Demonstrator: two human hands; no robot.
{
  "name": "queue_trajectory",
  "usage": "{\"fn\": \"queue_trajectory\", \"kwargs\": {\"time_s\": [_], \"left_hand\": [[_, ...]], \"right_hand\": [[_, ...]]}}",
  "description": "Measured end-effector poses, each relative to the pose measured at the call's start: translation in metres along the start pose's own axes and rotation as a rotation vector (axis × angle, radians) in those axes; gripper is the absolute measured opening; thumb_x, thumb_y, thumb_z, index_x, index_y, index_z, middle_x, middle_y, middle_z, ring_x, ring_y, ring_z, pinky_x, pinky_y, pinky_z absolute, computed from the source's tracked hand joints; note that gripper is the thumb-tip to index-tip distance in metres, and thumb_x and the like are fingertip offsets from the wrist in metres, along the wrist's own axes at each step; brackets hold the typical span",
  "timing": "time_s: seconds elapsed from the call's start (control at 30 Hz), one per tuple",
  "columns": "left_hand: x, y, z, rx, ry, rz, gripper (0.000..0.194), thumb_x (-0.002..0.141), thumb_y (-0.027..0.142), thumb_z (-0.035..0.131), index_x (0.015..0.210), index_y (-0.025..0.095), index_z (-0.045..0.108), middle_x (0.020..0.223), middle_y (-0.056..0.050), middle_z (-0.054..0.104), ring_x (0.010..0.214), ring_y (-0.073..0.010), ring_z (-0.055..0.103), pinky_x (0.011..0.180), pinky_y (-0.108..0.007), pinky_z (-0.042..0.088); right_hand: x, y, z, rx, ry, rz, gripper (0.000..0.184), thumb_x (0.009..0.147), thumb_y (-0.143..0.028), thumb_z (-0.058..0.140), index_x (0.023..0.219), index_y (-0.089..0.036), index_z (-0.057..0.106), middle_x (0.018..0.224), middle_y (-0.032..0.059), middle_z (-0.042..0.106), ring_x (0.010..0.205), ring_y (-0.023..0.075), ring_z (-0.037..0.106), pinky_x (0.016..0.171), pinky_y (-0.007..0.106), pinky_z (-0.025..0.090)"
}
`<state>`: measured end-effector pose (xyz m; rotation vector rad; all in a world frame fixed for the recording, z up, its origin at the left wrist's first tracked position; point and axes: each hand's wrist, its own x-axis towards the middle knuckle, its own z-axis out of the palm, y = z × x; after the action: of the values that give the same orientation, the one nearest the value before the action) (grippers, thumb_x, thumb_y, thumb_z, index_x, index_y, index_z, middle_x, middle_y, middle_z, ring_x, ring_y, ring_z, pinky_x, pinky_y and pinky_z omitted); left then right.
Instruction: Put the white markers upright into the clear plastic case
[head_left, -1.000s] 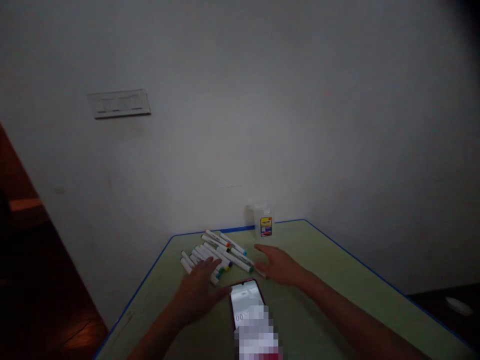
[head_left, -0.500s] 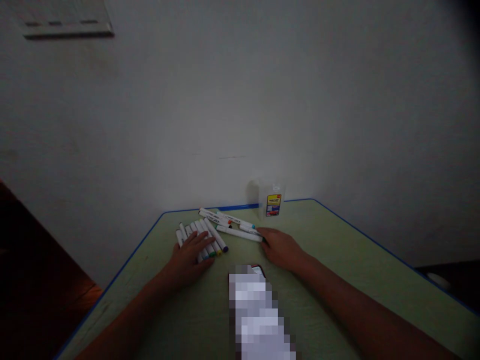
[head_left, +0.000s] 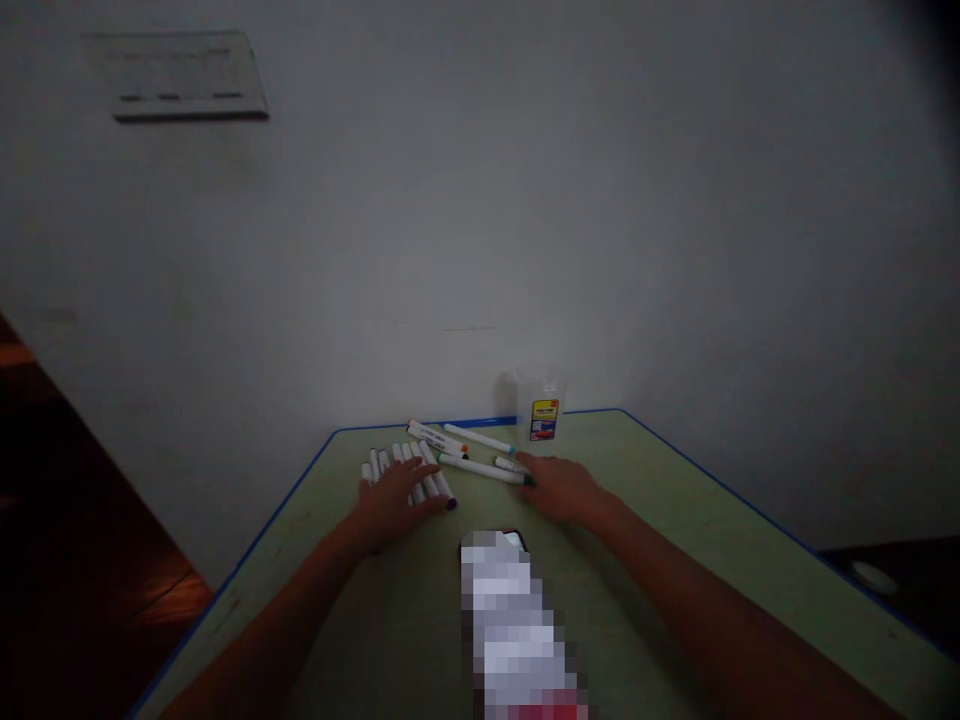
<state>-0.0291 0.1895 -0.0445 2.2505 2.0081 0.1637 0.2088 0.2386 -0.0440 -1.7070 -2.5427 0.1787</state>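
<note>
My left hand (head_left: 397, 502) lies with fingers spread over a row of white markers (head_left: 397, 455) at the left of the table. Its thumb is near the purple end of the rightmost marker (head_left: 436, 475) in that row. At the right, the fingers of my right hand (head_left: 559, 487) close at the dark green end of a long white marker (head_left: 480, 468), which lies slanting on the tabletop. Partly under that hand is another white marker (head_left: 506, 463). Behind, a marker with a light blue end (head_left: 480, 438) lies beside markers with orange and black ends (head_left: 439, 438).
A clear plastic container (head_left: 544, 405) with a yellow and blue label stands near the wall. A phone-like object (head_left: 517, 620), mostly pixelated, lies at the front middle. The green table (head_left: 675, 540) has a blue edge, and a panel (head_left: 187, 78) is on the wall.
The view has tilted slightly. My left hand has shifted a little right over the marker row. My right hand stays at the green-ended marker, now covering more of the marker beside it.
</note>
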Motion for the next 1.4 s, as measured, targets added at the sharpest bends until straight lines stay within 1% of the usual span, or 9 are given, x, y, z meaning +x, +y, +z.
{"fn": "queue_trajectory", "kwargs": {"time_s": [0.1,0.27,0.6,0.7,0.8,0.9,1.07,1.2,1.4], "left_hand": [[-0.003,0.003,0.010,0.033,-0.018,0.042,0.054,0.081,0.058,0.040,0.131,0.037,0.036,0.146,-0.005,0.020,0.132,-0.0343,0.015,0.097,-0.068,0.012],[-0.008,-0.006,0.011,0.011,0.007,0.109,0.045,0.083,0.052,0.042,0.122,0.031,0.047,0.141,-0.005,0.033,0.130,-0.0278,0.026,0.101,-0.057,0.022],[0.001,-0.018,0.018,-0.002,0.063,-0.051,0.053,0.079,0.060,0.041,0.125,0.035,0.044,0.143,-0.004,0.028,0.130,-0.0310,0.025,0.094,-0.064,0.028],[0.001,-0.018,0.017,-0.009,0.108,-0.051,0.055,0.079,0.059,0.043,0.125,0.028,0.046,0.141,-0.008,0.032,0.128,-0.0290,0.029,0.096,-0.056,0.032],[-0.001,-0.015,0.014,-0.002,0.132,-0.051,0.056,0.080,0.058,0.042,0.129,0.032,0.039,0.142,-0.007,0.029,0.130,-0.0301,0.025,0.096,-0.060,0.028],[-0.002,-0.012,0.013,-0.004,0.095,-0.032,0.049,0.081,0.060,0.039,0.125,0.039,0.043,0.145,-0.004,0.025,0.132,-0.0322,0.019,0.095,-0.066,0.021],[-0.005,-0.016,0.011,-0.039,0.115,-0.030,0.044,0.082,0.058,0.038,0.116,0.033,0.052,0.140,-0.006,0.034,0.128,-0.0287,0.029,0.095,-0.063,0.026],[-0.007,-0.018,0.010,-0.033,0.142,-0.012,0.044,0.080,0.057,0.041,0.113,0.029,0.052,0.138,-0.008,0.038,0.127,-0.0287,0.031,0.095,-0.060,0.029],[-0.006,-0.015,0.012,-0.040,0.127,-0.043,0.058,0.079,0.056,0.044,0.128,0.026,0.040,0.140,-0.009,0.034,0.129,-0.0298,0.027,0.097,-0.062,0.024]], "right_hand": [[-0.001,-0.001,0.012,0.060,0.072,-0.081,0.049,0.082,-0.026,0.042,0.131,-0.022,0.040,0.120,0.0114,0.056,0.108,0.0260,0.052,0.086,0.037,0.042],[-0.002,0.010,0.021,0.069,0.086,-0.166,0.040,0.080,-0.026,0.043,0.118,-0.017,0.053,0.118,0.0115,0.055,0.108,0.0249,0.051,0.089,0.035,0.041],[0.000,0.014,0.019,0.107,0.073,-0.189,0.029,0.080,-0.025,0.044,0.105,-0.017,0.059,0.109,0.0092,0.058,0.100,0.0222,0.055,0.084,0.031,0.041],[0.003,0.014,0.016,0.147,0.150,-0.169,0.034,0.082,-0.028,0.044,0.111,-0.015,0.056,0.111,0.0104,0.058,0.102,0.0216,0.053,0.087,0.030,0.040],[0.019,0.009,0.009,0.142,0.253,-0.165,0.038,0.084,-0.030,0.042,0.115,-0.012,0.053,0.116,0.0125,0.055,0.107,0.0226,0.050,0.092,0.031,0.038],[0.045,-0.002,0.004,0.067,0.182,-0.198,0.044,0.082,-0.035,0.045,0.119,-0.012,0.051,0.121,0.0142,0.053,0.111,0.0247,0.048,0.093,0.032,0.037],[0.079,-0.026,0.004,-0.018,0.016,-0.133,0.044,0.082,-0.040,0.044,0.115,-0.013,0.055,0.115,0.0169,0.058,0.104,0.0271,0.054,0.084,0.033,0.041],[0.079,-0.035,0.004,-0.007,0.001,-0.200,0.040,0.083,-0.040,0.041,0.107,-0.015,0.060,0.108,0.0143,0.062,0.097,0.0246,0.058,0.078,0.029,0.041],[0.058,-0.030,0.002,0.116,-0.019,-0.287,0.032,0.078,-0.033,0.047,0.096,-0.014,0.065,0.095,0.0111,0.067,0.084,0.0213,0.061,0.068,0.026,0.041]]}}
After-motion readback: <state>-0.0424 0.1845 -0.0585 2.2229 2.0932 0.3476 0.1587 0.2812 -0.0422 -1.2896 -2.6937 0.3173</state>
